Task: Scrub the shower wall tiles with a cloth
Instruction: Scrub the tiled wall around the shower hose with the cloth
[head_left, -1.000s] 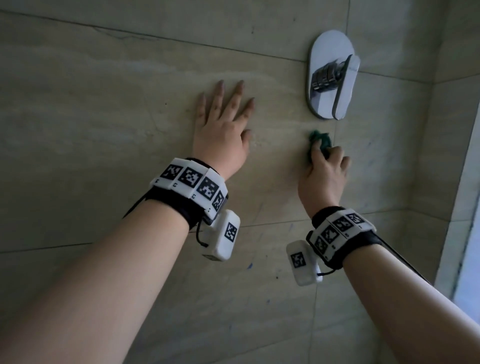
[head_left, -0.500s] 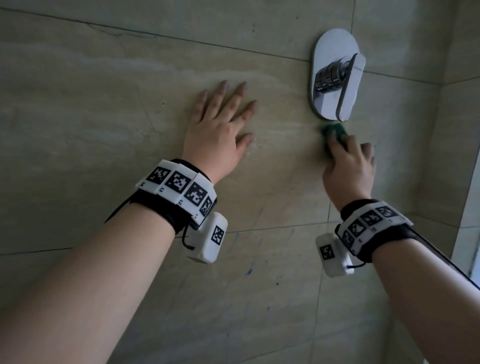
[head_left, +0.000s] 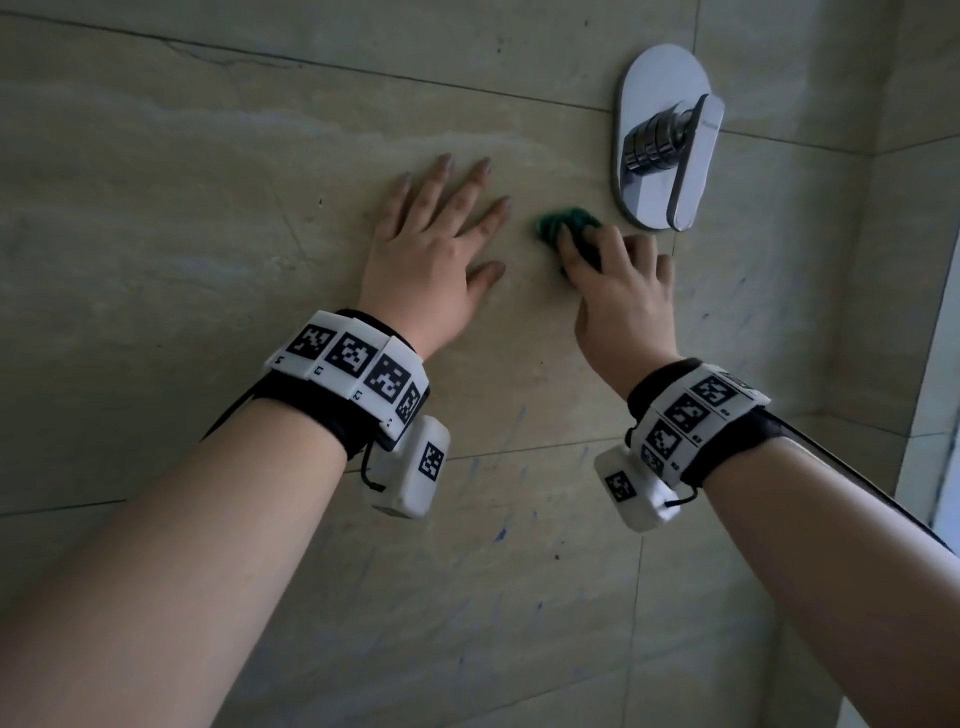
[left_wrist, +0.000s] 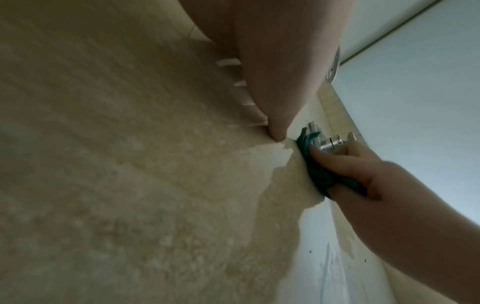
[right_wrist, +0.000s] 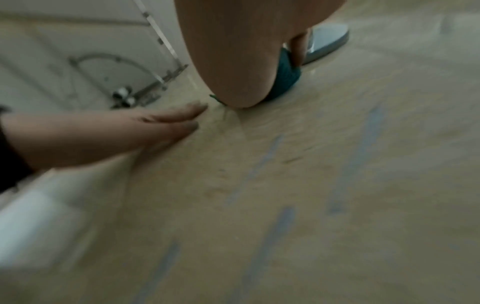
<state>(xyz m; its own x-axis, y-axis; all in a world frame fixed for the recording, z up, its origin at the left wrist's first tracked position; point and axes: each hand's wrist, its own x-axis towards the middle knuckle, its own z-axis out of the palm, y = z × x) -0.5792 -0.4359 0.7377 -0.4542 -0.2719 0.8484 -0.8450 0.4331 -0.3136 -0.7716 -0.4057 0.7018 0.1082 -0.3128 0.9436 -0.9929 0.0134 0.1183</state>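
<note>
Beige wall tiles (head_left: 208, 260) | left hand (head_left: 436, 249) flat, fingers spread | right hand (head_left: 623, 301) gripping green cloth (head_left: 563, 226)

**Three cameras on one patch of shower wall**

The head camera is looking forward at the tiled wall (head_left: 182, 208) from behind both forearms, taking in the chrome mixer valve (head_left: 662, 140). The left wrist camera is skimming close along the wall, facing right toward the right hand (left_wrist: 363, 170) and green cloth (left_wrist: 315, 170). The right wrist camera is looking leftward, catching the left hand (right_wrist: 103, 131). All three are sharing the cloth and valve.
</note>
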